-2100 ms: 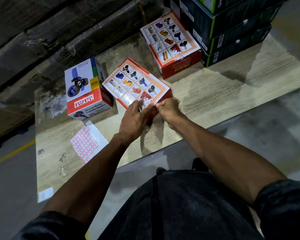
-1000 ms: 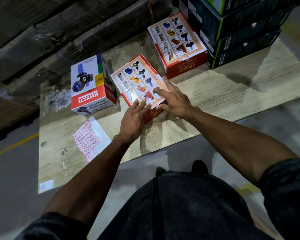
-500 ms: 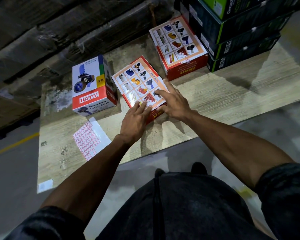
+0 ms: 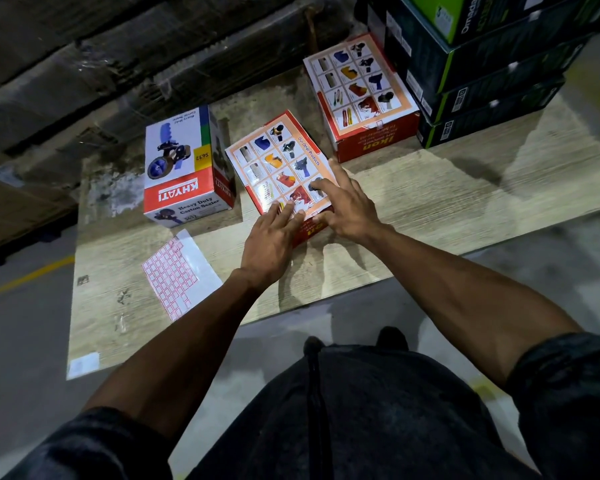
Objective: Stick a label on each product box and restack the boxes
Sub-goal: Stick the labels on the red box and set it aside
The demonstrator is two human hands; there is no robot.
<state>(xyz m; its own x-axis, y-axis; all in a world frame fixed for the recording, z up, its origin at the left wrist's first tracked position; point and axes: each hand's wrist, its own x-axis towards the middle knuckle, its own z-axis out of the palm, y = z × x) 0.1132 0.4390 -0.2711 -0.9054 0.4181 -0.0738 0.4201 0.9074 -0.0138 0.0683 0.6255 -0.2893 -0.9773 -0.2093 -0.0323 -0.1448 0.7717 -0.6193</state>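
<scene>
On the wooden board (image 4: pixel 430 202), beside 2 other product boxes, the middle box (image 4: pixel 274 161) lies flat; both hands press its near end, left hand (image 4: pixel 271 237) and right hand (image 4: pixel 347 209) with fingers straight. Label sheet (image 4: pixel 181 271) lies near.

Both bare forearms reach forward; the left hand (image 4: pixel 269 240) lies flat with straight fingers together, the right hand (image 4: pixel 349 206) spreads its straightened fingers, palms down, hands nearly touching

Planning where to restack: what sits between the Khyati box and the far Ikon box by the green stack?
In the head view, the near Ikon box lies between the Khyati box and the far Ikon box, both hands on it.
</scene>
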